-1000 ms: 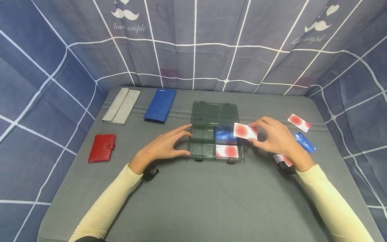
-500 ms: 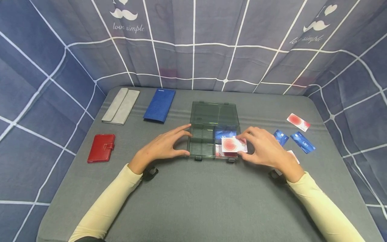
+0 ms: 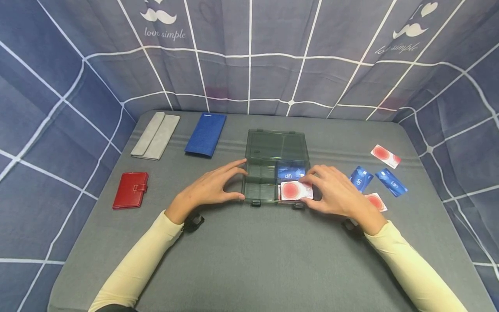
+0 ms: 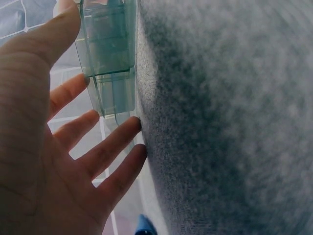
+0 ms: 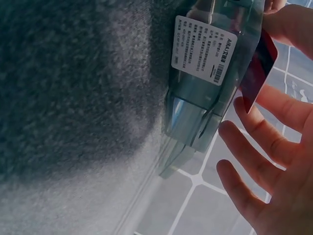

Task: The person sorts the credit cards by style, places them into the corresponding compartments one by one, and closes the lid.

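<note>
A dark green clear plastic compartment box (image 3: 260, 190) lies with its lid (image 3: 277, 145) folded back. My right hand (image 3: 335, 193) pinches a white card with a red circle (image 3: 293, 190) by its right edge, over the front right compartment. In the right wrist view this card (image 5: 261, 68) stands tilted at the box's side wall. Under it, another red-and-white card is mostly hidden. A blue VIP card (image 3: 290, 172) lies in the compartment behind. My left hand (image 3: 210, 186) rests at the box's left side, fingers fairly straight, fingertips at the wall (image 4: 112, 93).
To the right lie two blue cards (image 3: 361, 179) and two red-and-white cards (image 3: 386, 156). At the left are a grey wallet (image 3: 156, 136), a blue folder (image 3: 205, 135) and a red wallet (image 3: 130, 190). A checked curtain (image 3: 273, 78) stands behind the grey table.
My right hand has carried the red-and-white card left and toward me, from beside the blue VIP card to over the front right compartment. The left hand has stayed at the box.
</note>
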`<state>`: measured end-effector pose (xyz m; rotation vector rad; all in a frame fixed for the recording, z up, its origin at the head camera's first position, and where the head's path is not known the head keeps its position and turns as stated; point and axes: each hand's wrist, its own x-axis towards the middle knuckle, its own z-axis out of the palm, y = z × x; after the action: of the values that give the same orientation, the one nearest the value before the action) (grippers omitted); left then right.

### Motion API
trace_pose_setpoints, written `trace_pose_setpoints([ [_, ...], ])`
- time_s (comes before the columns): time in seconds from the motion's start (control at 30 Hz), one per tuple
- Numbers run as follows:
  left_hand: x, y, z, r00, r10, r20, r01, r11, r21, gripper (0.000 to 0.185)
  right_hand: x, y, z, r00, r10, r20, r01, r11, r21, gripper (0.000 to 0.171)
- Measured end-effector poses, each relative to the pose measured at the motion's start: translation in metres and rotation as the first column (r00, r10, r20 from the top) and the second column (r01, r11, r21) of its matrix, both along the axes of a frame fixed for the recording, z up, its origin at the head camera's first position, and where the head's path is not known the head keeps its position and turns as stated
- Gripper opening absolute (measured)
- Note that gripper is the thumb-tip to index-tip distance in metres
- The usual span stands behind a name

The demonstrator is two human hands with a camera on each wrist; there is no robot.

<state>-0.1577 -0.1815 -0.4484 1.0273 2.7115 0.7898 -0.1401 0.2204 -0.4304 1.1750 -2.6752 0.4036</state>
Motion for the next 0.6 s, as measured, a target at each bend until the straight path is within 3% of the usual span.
trace_pose_setpoints([
  [0.6, 0.0002, 0.0008, 0.0007, 1.000, -0.001, 0.007, 0.001, 1.000, -0.004, 0.068, -0.0026, -0.0086, -0.0009, 0.998, 0.055, -0.015, -0.055, 0.998, -0.004, 0.051],
])
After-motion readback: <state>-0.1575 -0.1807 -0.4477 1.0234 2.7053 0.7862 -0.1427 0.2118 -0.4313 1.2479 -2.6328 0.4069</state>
